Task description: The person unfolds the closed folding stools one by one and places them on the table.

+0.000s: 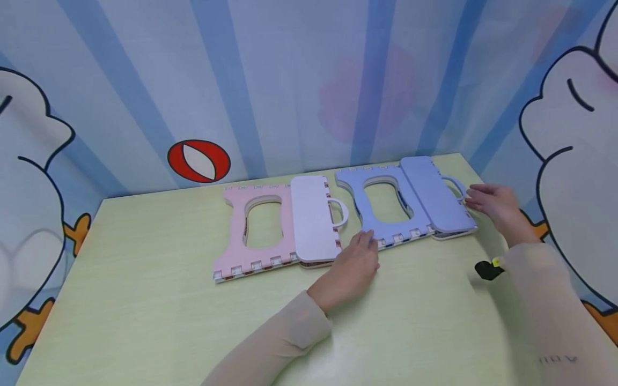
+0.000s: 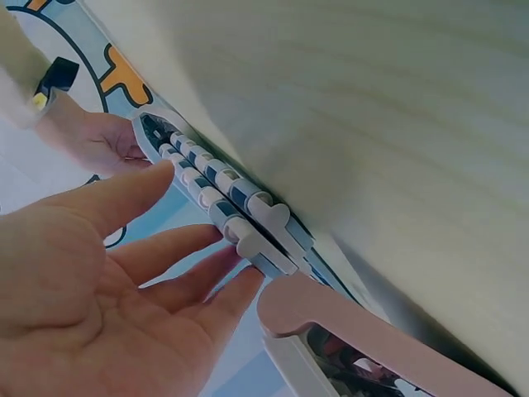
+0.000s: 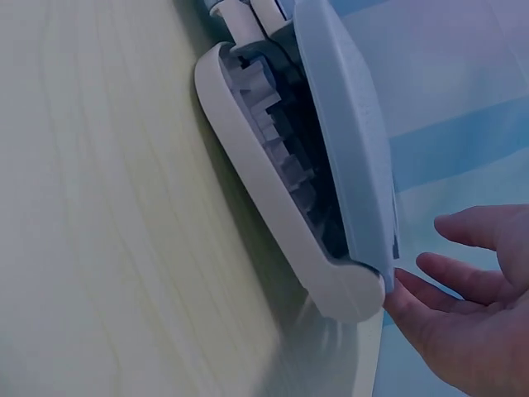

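Two folding step stools lie folded flat side by side on the table. The blue folding stool (image 1: 427, 195) is on the right, its carry handle facing right; the pink folding stool (image 1: 311, 220) is on the left, with a paler top panel. My left hand (image 1: 350, 268) reaches the near left corner of the blue stool, its fingers extended against the edge in the left wrist view. My right hand (image 1: 497, 212) is beside the blue stool's handle, fingertips touching its right side. In the right wrist view that hand (image 3: 475, 310) has loosely bent fingers at the stool's end.
The pale wooden table (image 1: 135, 279) stands against a striped blue curtain (image 1: 299, 80) printed with a red-and-white ball (image 1: 199, 161). Large white cartoon birds flank it at left and right. A small black device (image 1: 488, 270) is at the right wrist.
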A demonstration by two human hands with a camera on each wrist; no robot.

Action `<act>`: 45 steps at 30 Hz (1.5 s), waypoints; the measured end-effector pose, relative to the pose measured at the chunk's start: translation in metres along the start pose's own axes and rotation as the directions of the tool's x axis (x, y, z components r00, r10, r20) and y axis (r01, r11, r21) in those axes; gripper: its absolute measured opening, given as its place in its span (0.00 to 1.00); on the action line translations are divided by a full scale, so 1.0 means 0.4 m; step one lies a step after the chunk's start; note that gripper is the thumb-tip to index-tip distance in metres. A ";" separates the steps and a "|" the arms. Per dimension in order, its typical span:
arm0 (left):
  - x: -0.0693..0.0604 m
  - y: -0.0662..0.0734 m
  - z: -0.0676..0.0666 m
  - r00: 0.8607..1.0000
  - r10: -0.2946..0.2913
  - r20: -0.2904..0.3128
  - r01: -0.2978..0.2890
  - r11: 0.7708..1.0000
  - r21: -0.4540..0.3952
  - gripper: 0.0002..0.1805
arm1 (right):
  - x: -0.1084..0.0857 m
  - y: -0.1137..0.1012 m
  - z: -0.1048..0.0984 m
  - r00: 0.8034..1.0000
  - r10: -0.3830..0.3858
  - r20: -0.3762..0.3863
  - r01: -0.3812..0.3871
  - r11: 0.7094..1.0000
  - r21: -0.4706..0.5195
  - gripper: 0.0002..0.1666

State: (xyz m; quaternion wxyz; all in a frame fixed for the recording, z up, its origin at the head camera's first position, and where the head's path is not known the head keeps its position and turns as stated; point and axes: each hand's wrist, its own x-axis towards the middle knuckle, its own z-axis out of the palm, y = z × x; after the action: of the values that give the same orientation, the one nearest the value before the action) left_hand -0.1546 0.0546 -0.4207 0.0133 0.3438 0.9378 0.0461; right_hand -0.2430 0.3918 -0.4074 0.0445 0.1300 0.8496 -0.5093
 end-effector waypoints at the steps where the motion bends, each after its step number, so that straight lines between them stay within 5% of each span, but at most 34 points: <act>1: 0.000 0.001 0.000 1.000 -0.001 0.019 0.001 1.000 -0.003 0.28 | 0.004 -0.003 0.003 1.000 0.005 -0.001 -0.005 1.000 -0.006 0.39; 5: 0.000 0.008 0.000 0.996 0.001 0.094 0.002 1.000 -0.030 0.31 | 0.018 -0.008 0.013 1.000 0.028 -0.009 -0.028 0.999 -0.028 0.37; 19: 0.001 0.010 -0.005 0.991 0.049 0.124 -0.049 0.999 0.000 0.30 | 0.050 0.007 0.017 0.997 0.057 -0.042 -0.059 0.997 -0.049 0.30; 31: 0.004 0.005 -0.002 0.980 0.056 0.193 -0.083 0.987 0.135 0.38 | 0.069 0.011 0.013 0.992 0.106 -0.066 -0.108 0.994 -0.025 0.30; 45: 0.015 -0.003 0.009 0.978 -0.014 0.208 -0.015 0.991 0.136 0.53 | 0.074 0.004 0.027 0.995 0.083 -0.057 -0.081 0.996 0.040 0.30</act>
State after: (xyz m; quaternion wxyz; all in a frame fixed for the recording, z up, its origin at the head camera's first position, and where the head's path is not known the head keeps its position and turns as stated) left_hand -0.1597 0.0578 -0.4246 0.0880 0.3473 0.9320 -0.0545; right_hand -0.2715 0.3881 -0.4203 0.0383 0.1804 0.8347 -0.5188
